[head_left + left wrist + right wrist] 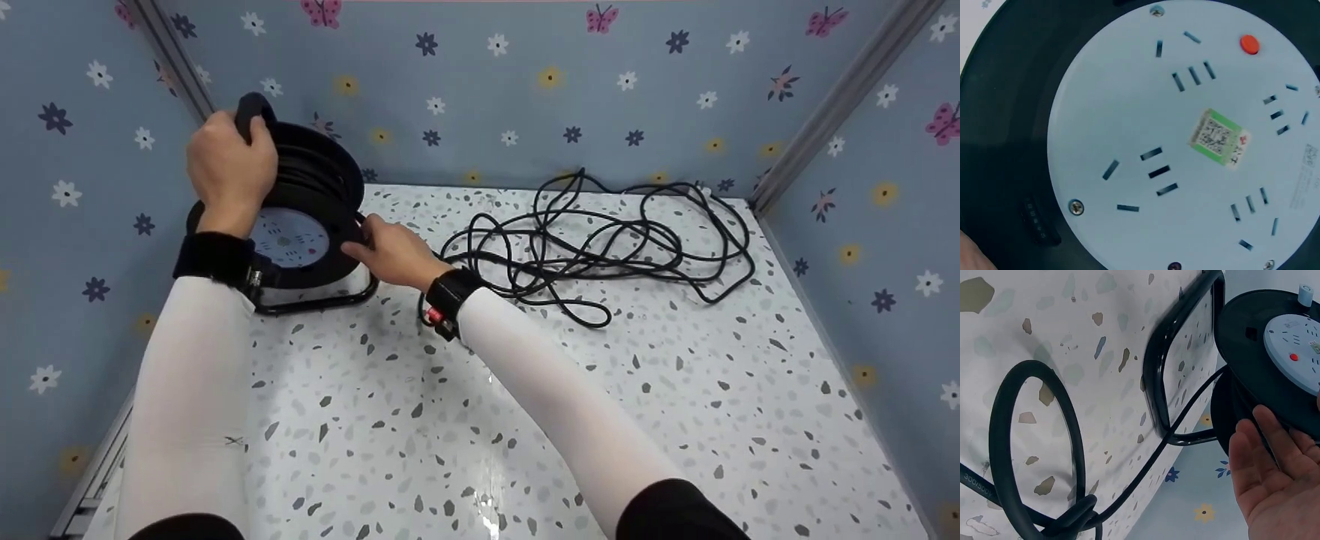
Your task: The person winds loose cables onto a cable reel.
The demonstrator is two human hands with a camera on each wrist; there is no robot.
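A black cable reel [319, 279] with a pale round socket plate [292, 238] stands at the left on a black tube frame [315, 303]. My left hand [231, 165] grips its top handle [253, 111]. At the near right rim, my right hand [397, 251] holds the reel's edge, thumb on the front side and fingers behind. Several turns of black cable [307, 176] lie on the drum. From the reel, one strand [1145, 467] runs down to the floor. In the left wrist view the socket plate [1129, 124] shows slots, screws, a sticker and a red button.
A loose tangle of black cable [600, 262] spreads over the speckled floor [420, 420] to the right, along the back wall. Blue walls with flowers and butterflies [465, 97] stand on three sides. A small light knob [1305, 295] sticks out of the reel's face.
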